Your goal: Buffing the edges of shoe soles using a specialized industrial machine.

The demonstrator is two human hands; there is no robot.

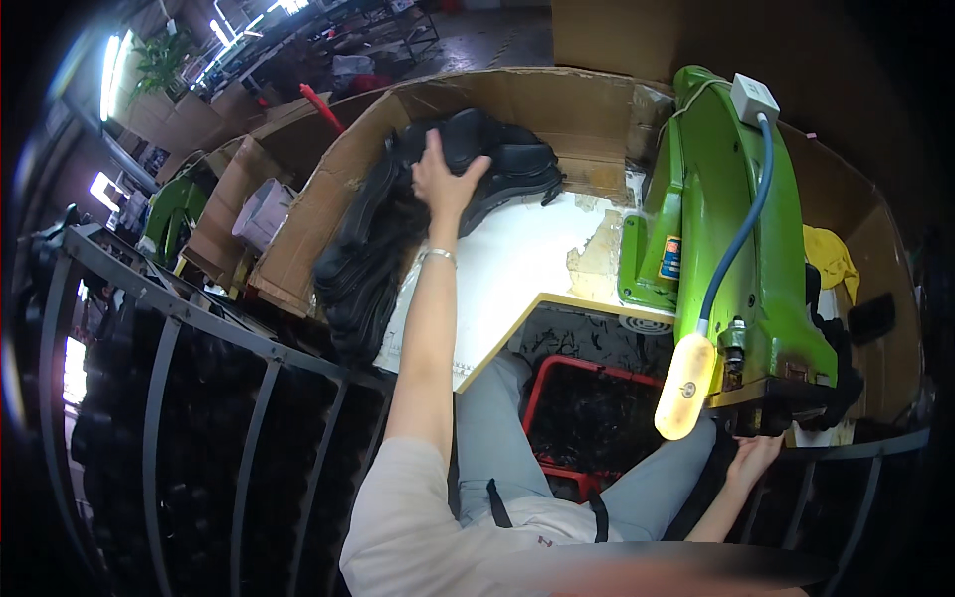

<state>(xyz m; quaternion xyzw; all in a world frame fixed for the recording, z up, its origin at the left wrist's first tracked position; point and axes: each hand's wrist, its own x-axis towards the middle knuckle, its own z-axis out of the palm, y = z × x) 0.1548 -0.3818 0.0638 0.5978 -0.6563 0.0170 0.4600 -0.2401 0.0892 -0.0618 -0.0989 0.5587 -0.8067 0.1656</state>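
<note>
My left hand (448, 187) is stretched forward with thumb and fingers spread. It is over a heap of black moulded pieces (363, 254) that look like shoe soles, at the far left of a white worktop (497, 259). Nothing is gripped in it. Low on the right, my right hand (753, 461) is at the underside of a green machine (741, 219), its fingers bent up against a dark part there. The fingertips are partly hidden, and I cannot make out what they hold.
Cardboard walls (587, 104) surround the worktop. A lit yellowish lamp (686, 388) hangs on a blue cable beside the machine. Below the worktop's cut-out is a red-rimmed crate (597, 373) with black scraps. Grey metal rails (254, 438) stand at left, and a yellow cloth (831, 261) at right.
</note>
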